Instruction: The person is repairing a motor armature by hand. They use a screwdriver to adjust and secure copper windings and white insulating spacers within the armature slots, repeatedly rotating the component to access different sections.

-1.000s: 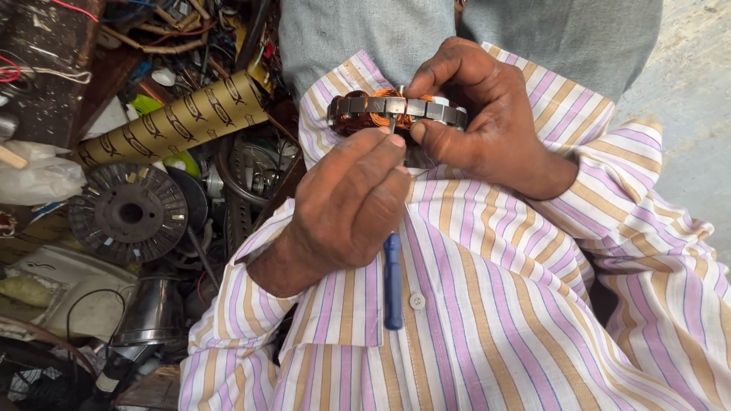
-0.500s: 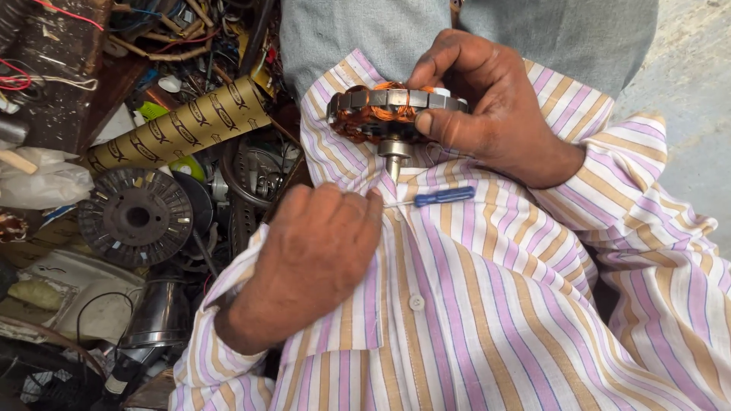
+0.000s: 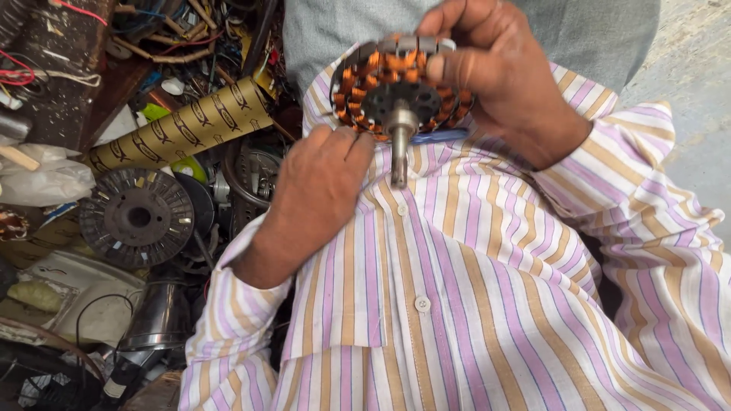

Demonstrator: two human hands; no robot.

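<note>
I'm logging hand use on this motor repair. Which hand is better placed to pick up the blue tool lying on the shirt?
Left. The left hand holds nothing, with its fingertips just at the wound stator rim, near the blue tool. The right hand grips the stator.

The stator [image 3: 400, 87] has turned in the right hand [image 3: 499, 76]: a second ago it was seen edge-on, a band of metal segments; now its face tips toward the camera, showing the ring of copper coils and the shaft [image 3: 400, 148] pointing down. The left hand [image 3: 320, 186] was at the stator, dropped to the shirt, and now rests with fingertips just under the coils. The blue pen [image 3: 442, 137], upright below the hands before, now lies crosswise beneath the stator.
</note>
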